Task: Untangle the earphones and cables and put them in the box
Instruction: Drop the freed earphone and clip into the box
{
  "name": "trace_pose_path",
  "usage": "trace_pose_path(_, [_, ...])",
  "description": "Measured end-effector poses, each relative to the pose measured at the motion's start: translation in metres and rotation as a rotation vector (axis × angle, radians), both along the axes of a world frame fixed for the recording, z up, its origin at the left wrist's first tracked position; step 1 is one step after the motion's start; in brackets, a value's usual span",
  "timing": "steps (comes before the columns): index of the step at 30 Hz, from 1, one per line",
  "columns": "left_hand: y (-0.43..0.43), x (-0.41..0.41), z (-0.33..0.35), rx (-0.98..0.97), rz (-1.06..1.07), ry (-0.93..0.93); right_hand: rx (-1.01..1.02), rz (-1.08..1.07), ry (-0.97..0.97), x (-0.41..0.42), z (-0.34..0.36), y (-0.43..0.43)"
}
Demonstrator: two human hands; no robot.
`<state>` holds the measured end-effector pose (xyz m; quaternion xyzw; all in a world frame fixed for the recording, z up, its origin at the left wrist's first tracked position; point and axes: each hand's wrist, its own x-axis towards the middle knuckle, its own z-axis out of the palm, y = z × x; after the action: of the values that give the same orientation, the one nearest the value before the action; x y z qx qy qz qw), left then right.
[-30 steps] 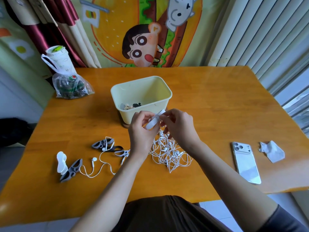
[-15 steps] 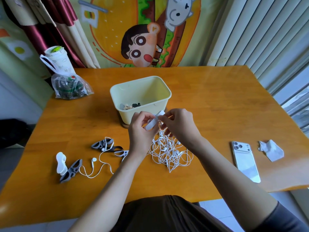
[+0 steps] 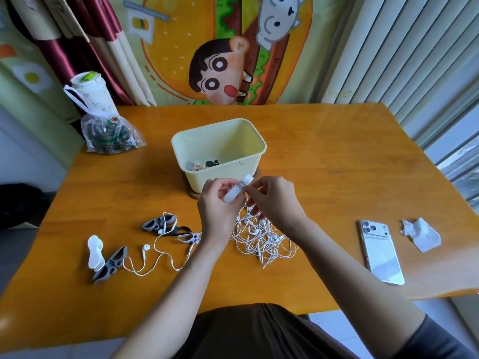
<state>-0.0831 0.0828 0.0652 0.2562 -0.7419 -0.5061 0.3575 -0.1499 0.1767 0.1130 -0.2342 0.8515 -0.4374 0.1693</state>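
Note:
A pale yellow box (image 3: 248, 165) stands mid-table with a few small items inside. Just in front of it my left hand (image 3: 219, 207) grips a white cable winder (image 3: 237, 191), and my right hand (image 3: 276, 200) pinches its upper end and the wire there. A tangle of white earphone cables (image 3: 263, 240) hangs from my hands down onto the table. To the left lies a separate white earphone (image 3: 146, 247) with its wire looped past grey and white winders (image 3: 159, 224).
A white winder (image 3: 94, 252) and a grey one (image 3: 111, 264) lie at the front left. A plastic bag with a cup (image 3: 108, 133) sits at the back left. At the right are a white phone (image 3: 380, 251) and crumpled paper (image 3: 421, 235).
Both hands stay at the same spot in front of the box, working the winder and wire with small finger movements. The tangle has shifted only slightly.

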Motion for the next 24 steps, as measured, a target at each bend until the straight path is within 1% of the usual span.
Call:
trace_pose_path(2, [0.001, 0.001, 0.0, 0.036, -0.003, -0.016, -0.001, -0.007, -0.029, 0.001, -0.003, 0.001])
trace_pose_path(5, [0.002, 0.002, 0.0, 0.141, -0.008, -0.03, -0.001, -0.012, 0.007, 0.003, -0.006, 0.002])
trace_pose_path(12, [-0.001, 0.001, 0.006, 0.582, -0.052, 0.012, -0.092, -0.033, 0.049, 0.011, -0.01, 0.005])
trace_pose_path(16, [-0.002, 0.001, 0.01, 0.638, -0.066, 0.029, -0.159, -0.037, 0.048, 0.017, -0.009, 0.005])
trace_pose_path(18, [-0.004, 0.0, 0.01, 0.673, -0.085, 0.049, -0.158, -0.02, 0.078, 0.018, -0.008, 0.006])
trace_pose_path(21, [-0.007, -0.001, 0.009, 0.641, -0.103, 0.051, -0.113, 0.016, 0.186, 0.017, -0.007, 0.008])
trace_pose_path(24, [-0.008, -0.003, 0.006, 0.593, -0.126, 0.038, -0.087, 0.036, 0.333, 0.01, -0.003, 0.01])
